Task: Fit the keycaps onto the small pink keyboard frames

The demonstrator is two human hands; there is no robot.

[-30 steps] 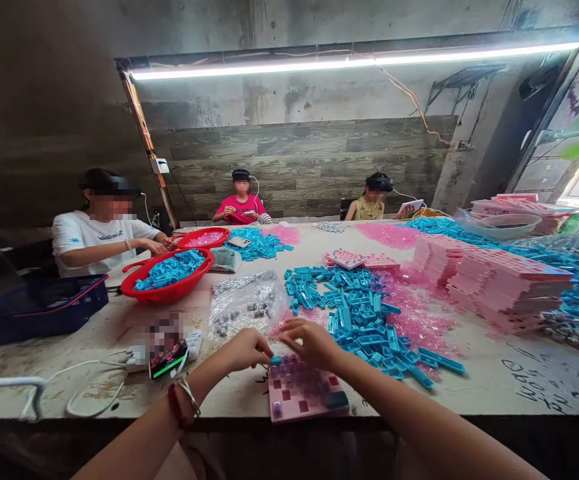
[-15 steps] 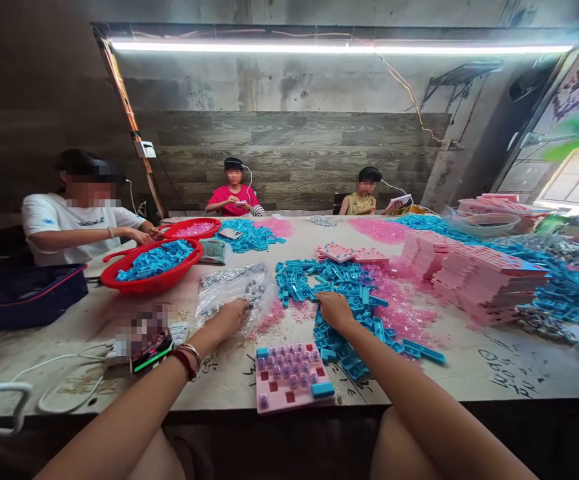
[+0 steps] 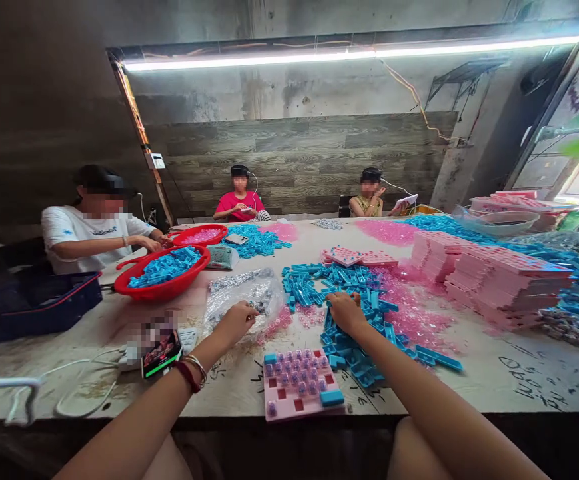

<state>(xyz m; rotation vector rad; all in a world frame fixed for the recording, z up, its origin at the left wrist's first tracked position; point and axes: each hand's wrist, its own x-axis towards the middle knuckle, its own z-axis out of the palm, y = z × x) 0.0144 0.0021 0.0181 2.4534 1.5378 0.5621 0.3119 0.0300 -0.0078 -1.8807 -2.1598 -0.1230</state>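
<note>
My left hand (image 3: 236, 321) is at the near right side of a clear plastic bag (image 3: 219, 303) of small silvery parts. Its fingertips are pinched together, and whatever is between them is too small to name. Over the pile of blue plastic pieces (image 3: 352, 360) my right hand (image 3: 346, 312) is bent down, fingers curled; its fingertips are partly hidden. Between my forearms, at the near table edge, lies a pink tray-like board (image 3: 289, 405). Clear purplish pieces fill many of its square pockets, two blue pieces sit at opposite corners, and several pockets show bare red.
Stacked pink boards (image 3: 504, 287) stand on the right beside scattered pink translucent pieces (image 3: 416, 313). A red basket (image 3: 169, 290) of blue pieces, a phone (image 3: 162, 353) with cables and a dark blue bin (image 3: 34, 307) are leftward. Three people sit around the table.
My left hand has lifted slightly from the bag with its fingertips now pinched. My right hand stays at the blue pile. The whole view has shifted a little.
</note>
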